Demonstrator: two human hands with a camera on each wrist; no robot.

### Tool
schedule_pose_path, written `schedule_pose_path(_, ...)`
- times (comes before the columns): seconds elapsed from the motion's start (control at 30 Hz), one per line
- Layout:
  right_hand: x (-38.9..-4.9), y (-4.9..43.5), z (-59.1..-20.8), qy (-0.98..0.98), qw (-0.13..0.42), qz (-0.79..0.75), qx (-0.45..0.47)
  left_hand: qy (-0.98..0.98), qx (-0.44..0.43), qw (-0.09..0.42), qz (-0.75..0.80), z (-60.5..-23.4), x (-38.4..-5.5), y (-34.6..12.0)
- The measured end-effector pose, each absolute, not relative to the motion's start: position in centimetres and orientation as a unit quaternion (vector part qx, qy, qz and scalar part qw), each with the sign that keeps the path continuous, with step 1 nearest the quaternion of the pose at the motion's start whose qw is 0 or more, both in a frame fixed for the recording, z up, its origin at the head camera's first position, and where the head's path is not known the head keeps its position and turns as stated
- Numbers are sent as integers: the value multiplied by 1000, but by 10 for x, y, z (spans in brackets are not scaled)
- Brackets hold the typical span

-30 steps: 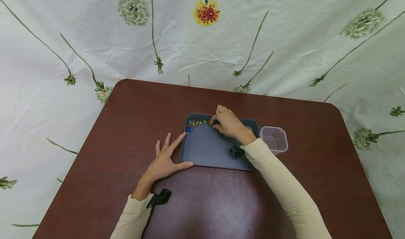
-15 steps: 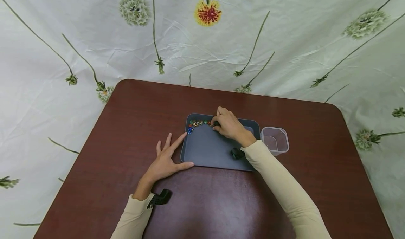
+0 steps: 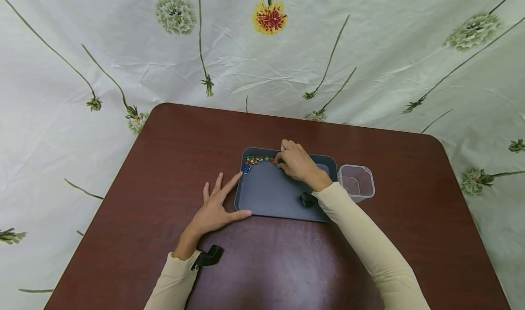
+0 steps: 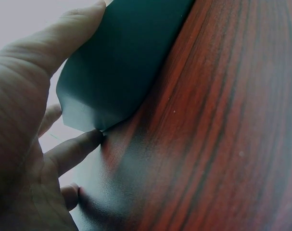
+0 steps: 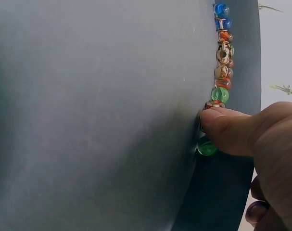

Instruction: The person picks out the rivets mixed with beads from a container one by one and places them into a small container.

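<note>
A row of small glass and gold-coloured beads (image 3: 259,159) lies along the far wall of the grey tray (image 3: 266,196), bending round its far left corner. My right hand (image 3: 297,162) is at the right end of this row, fingers curled. In the right wrist view the thumb (image 5: 227,127) presses over a red-and-gold bead (image 5: 215,103), hiding part of it; the opposing fingertip is hidden. A green glass bead (image 5: 206,146) shows just beyond the thumb. My left hand (image 3: 211,214) is spread at the tray's left side, with thumb and forefinger touching its edge.
An open clear plastic box (image 3: 356,182) stands against the tray's right side. The brown table (image 3: 197,132) extends around the tray, and a flower-patterned cloth (image 3: 229,50) hangs behind it. A dark wrist camera (image 3: 307,199) hangs from the right sleeve over the tray.
My right hand has moved very slightly at the row, and the dark gap between its thumb and fingers looks smaller. The left hand keeps its place on the tray edge.
</note>
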State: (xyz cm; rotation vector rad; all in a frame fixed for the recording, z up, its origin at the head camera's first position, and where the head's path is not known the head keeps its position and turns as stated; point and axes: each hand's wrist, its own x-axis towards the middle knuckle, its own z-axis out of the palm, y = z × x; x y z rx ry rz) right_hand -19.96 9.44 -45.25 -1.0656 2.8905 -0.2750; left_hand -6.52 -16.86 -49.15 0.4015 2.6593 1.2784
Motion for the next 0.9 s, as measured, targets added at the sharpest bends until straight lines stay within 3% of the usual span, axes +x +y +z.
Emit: schedule_pose_path(0.9, -193, 97, -446, 939, 24, -94, -331, 889, 133, 81, 430, -490, -65, -169)
